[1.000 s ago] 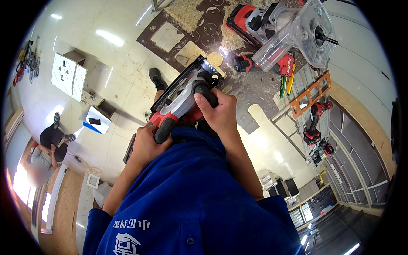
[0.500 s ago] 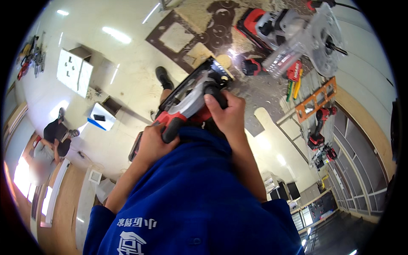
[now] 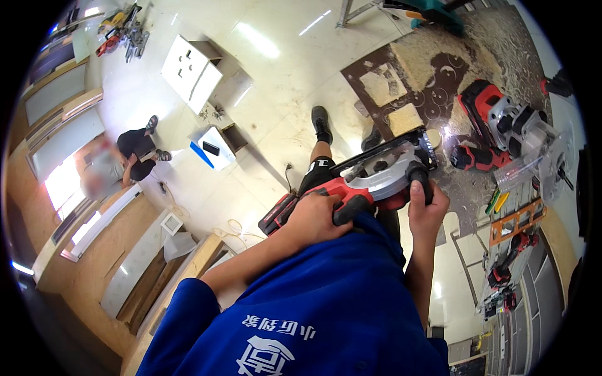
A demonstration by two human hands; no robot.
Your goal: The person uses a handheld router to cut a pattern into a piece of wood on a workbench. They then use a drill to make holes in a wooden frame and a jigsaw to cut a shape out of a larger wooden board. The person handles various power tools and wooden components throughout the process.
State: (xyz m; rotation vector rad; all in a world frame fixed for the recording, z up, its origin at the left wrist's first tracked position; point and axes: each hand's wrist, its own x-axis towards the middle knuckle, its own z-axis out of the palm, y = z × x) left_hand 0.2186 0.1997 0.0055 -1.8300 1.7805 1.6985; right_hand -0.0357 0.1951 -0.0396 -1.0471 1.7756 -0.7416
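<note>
A red, black and silver cordless circular saw [image 3: 382,178] is held close in front of my body, its long black base plate facing away from me. My left hand [image 3: 313,219] is closed around its rear handle, beside the red and black battery [image 3: 279,213]. At the saw's far right end, my right hand [image 3: 426,208] wraps around the black front grip [image 3: 418,178], with the thumb lying along it. The blade's edge cannot be made out.
To the right, a dusty brown board [image 3: 439,94] carries wood offcuts and sawdust. On it sit a red cordless tool [image 3: 480,158] and a router with a clear base [image 3: 533,147]. A white cabinet [image 3: 191,72] stands ahead left. A seated person [image 3: 119,166] is at far left.
My view has swung left, so the saw, the board and the tools appear farther right. Both hands keep their hold on the saw, which lies at a flatter angle.
</note>
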